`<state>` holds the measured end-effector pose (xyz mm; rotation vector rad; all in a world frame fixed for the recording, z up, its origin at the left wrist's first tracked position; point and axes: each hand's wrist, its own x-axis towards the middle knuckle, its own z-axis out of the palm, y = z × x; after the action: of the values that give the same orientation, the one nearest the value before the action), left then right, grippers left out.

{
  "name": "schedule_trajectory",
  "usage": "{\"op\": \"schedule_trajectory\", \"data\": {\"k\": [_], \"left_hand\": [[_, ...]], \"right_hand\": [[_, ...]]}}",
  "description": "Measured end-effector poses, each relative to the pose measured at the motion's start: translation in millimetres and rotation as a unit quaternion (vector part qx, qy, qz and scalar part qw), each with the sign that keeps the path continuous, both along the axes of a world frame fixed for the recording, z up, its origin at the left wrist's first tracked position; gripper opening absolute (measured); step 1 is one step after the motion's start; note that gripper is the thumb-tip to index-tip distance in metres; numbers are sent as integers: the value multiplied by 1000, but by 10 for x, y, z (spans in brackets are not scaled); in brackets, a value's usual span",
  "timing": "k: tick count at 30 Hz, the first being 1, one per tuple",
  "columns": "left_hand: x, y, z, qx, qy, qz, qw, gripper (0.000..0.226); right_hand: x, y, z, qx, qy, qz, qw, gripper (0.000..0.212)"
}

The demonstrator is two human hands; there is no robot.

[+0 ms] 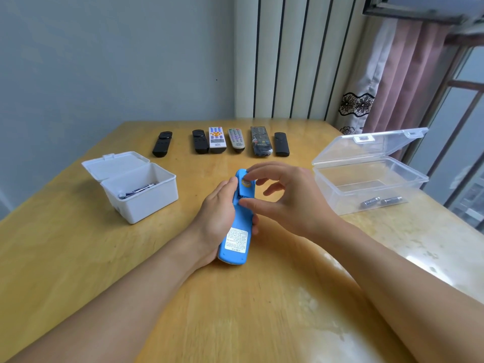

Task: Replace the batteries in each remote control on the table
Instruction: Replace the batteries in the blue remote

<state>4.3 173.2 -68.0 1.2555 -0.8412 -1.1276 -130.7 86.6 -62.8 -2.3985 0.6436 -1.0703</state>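
I hold a blue remote control [237, 239] face down over the middle of the table, its white label toward me. My left hand [218, 216] grips its left side. The battery cover [246, 188] at its far end is pinched by my right hand [285, 200], thumb at the cover's near edge and index finger at the far end. A row of several other remotes [217, 140] lies at the back of the table, black ones, white ones and a wrapped dark one [260, 141].
A white open box [141, 203] with batteries [138, 191] inside stands at the left. A clear open plastic box [366, 184] with two batteries [382, 201] stands at the right. A curtain and window are at the far right.
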Motion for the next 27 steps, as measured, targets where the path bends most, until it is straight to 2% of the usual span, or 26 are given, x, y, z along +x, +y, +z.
{"op": "schedule_trajectory", "data": {"k": [7, 13, 16, 19, 21, 24, 25, 27], "left_hand": [[-8, 5, -6, -13, -16, 7, 1000, 34], [-7, -4, -30, -26, -44, 8, 999, 28], [12, -24, -41, -27, -69, 6, 997, 27], [18, -18, -38, -31, -73, -20, 997, 22], [8, -1, -16, -41, -72, -48, 995, 22], [28, 7, 22, -68, -68, -62, 993, 25], [43, -5, 25, -79, -79, -66, 992, 25], [80, -20, 31, -96, -121, -85, 984, 25]], "right_hand": [[22, 50, -5, -54, 5, -8, 999, 33], [26, -5, -43, -17, -3, -17, 1000, 35], [15, -31, -45, 97, -37, -41, 994, 49], [12, -83, -62, 284, -63, 7, 957, 77], [-10, -118, -73, 376, -67, 95, 919, 67], [-27, -106, -23, 449, -79, 189, 870, 32], [-29, -110, -10, 455, -84, 181, 868, 26], [-17, -124, 25, 412, -78, 110, 901, 21]]}}
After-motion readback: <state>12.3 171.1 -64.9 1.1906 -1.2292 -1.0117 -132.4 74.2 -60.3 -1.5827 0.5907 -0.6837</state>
